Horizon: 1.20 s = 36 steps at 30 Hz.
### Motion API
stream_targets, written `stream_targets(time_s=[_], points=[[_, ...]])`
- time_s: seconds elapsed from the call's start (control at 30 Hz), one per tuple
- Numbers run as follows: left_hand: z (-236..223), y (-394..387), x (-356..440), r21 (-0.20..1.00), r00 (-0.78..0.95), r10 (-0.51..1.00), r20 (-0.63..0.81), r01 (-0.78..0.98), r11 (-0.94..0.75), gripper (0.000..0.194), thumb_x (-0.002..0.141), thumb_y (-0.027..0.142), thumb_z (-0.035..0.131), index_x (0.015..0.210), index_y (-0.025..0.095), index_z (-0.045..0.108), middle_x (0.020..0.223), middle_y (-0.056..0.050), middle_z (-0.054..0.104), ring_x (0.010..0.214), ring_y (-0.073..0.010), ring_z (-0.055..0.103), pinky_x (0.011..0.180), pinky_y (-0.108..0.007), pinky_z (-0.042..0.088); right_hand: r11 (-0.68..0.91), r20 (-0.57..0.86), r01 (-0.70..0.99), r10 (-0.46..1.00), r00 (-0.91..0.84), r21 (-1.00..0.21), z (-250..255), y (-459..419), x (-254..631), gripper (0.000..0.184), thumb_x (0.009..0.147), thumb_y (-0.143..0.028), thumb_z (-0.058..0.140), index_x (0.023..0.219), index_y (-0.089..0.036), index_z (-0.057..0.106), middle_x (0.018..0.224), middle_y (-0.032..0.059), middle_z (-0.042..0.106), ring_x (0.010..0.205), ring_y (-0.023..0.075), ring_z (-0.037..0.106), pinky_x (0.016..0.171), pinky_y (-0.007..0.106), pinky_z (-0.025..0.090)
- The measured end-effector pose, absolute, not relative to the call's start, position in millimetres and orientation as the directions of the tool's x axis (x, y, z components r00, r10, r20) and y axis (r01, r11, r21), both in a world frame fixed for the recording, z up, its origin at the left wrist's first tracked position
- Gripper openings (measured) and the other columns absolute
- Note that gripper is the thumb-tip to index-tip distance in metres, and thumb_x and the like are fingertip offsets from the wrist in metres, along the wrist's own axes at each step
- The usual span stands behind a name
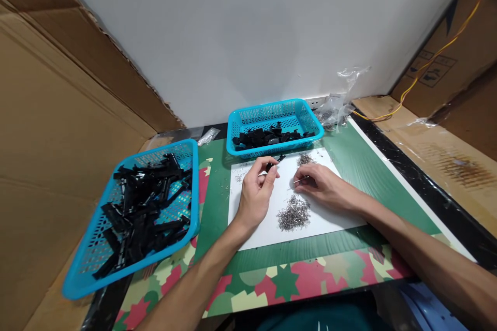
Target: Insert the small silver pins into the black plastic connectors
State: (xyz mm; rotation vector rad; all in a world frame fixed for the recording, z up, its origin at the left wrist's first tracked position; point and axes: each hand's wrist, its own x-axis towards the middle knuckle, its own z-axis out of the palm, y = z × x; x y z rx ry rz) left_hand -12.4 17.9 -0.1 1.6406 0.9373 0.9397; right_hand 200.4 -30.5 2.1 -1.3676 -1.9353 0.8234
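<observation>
Loose heap of tiny silvery metal bits (pixel 293 213) on a flat white sheet (pixel 252 235); just past it, left hand (pixel 256 186) pinches a small black plastic part (pixel 269 167), right hand (pixel 318 183) nearly closed, fingertips gripping a thin silvery pin (pixel 300 181). Bright-blue plastic basket (pixel 274 152) behind.

Left hand (pixel 256 191) raised over the white sheet (pixel 252 232), small black part (pixel 269 167) between thumb and fingers. Right hand (pixel 324 186) low over the same sheet, fingers pinching a thin metal piece (pixel 298 181). Large heap of small metal pieces (pixel 294 215) on sheet, nearer the person; smaller heap (pixel 305 159) beyond the right hand. Left blue basket (pixel 196 186): longer black parts (pixel 140 217), jumbled. Far blue basket (pixel 272 106), near the wall (pixel 248 31): smaller black pieces (pixel 264 138). Clear plastic bag (pixel 337 106) just beside it.
</observation>
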Motion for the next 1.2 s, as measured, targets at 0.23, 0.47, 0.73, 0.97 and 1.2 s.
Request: stream_targets(time_s=[0.23, 0.47, 0.73, 0.97, 1.2], points=[[3, 14, -11, 0.972, 0.465, 0.878, 0.111, 0.132, -0.193, 0.022, 0.103, 0.043, 0.061, 0.109, 0.022, 0.066, 0.076, 0.003, 0.053, 0.058, -0.0101, 0.043, 0.050, -0.023, 0.031, 0.199, 0.100, 0.385, 0.960, -0.261, -0.901, 8, -30, 208, 0.012, 0.100, -0.030, 0.061, 0.093, -0.021, 0.060, 0.090, 0.0020, 0.065, 0.079, 0.0170, 0.054, 0.069, 0.030, 0.041], [12, 10, -13, 0.941, 0.526, 0.837, 0.149, 0.186, -0.284, 0.017, 0.103, 0.035, 0.060, 0.103, 0.021, 0.069, 0.092, -0.001, 0.061, 0.069, -0.0123, 0.048, 0.061, -0.026, 0.037, 0.183, 0.157, 0.160, 0.974, -0.163, -0.970, 8, -31, 203, 0.015, 0.097, -0.035, 0.070, 0.092, -0.021, 0.066, 0.088, 0.0013, 0.066, 0.082, 0.0166, 0.059, 0.074, 0.030, 0.046], [13, 3, -11, 0.907, 0.589, 0.784, 0.194, 0.197, -0.373, 0.018, 0.103, 0.037, 0.063, 0.106, 0.021, 0.070, 0.100, -0.002, 0.059, 0.073, -0.0121, 0.055, 0.066, -0.027, 0.043, 0.172, 0.172, -0.008, 0.982, -0.082, -0.985, 2, -31, 196, 0.022, 0.090, -0.042, 0.079, 0.089, -0.022, 0.071, 0.090, 0.0019, 0.070, 0.082, 0.0166, 0.062, 0.076, 0.031, 0.050], [13, 7, -15, 0.827, 0.611, 0.756, 0.233, 0.285, -0.485, 0.018, 0.104, 0.034, 0.059, 0.100, 0.020, 0.069, 0.097, -0.002, 0.060, 0.071, -0.0125, 0.053, 0.065, -0.028, 0.042, 0.176, 0.147, 0.273, 0.981, -0.123, -0.946, 6, -30, 206, 0.026, 0.097, -0.045, 0.069, 0.088, -0.021, 0.076, 0.084, 0.0028, 0.073, 0.077, 0.0175, 0.061, 0.069, 0.031, 0.045], [16, 4, -19, 0.708, 0.703, 0.663, 0.258, 0.330, -0.625, 0.006, 0.094, 0.019, 0.063, 0.095, 0.020, 0.069, 0.096, -0.003, 0.063, 0.077, -0.0159, 0.058, 0.068, -0.030, 0.043, 0.133, 0.260, 0.688, 0.962, 0.085, -0.714, -1, -23, 233, 0.027, 0.096, -0.046, 0.068, 0.083, -0.023, 0.075, 0.080, 0.0049, 0.072, 0.073, 0.0209, 0.059, 0.067, 0.035, 0.042]])
